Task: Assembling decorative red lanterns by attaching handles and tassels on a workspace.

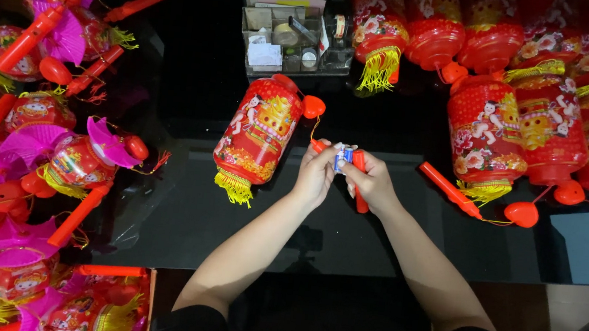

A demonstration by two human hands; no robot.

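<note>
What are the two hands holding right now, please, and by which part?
Both hands grip a red lantern handle stick near its upper end: the left hand and right hand pinch a small blue-and-white piece there. What that piece is cannot be told.

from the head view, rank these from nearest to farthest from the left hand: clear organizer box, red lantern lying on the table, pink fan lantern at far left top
1. Red lantern, just left of the left hand.
2. Clear organizer box, beyond it at the table's far edge.
3. Pink fan lantern, far left corner.
</note>
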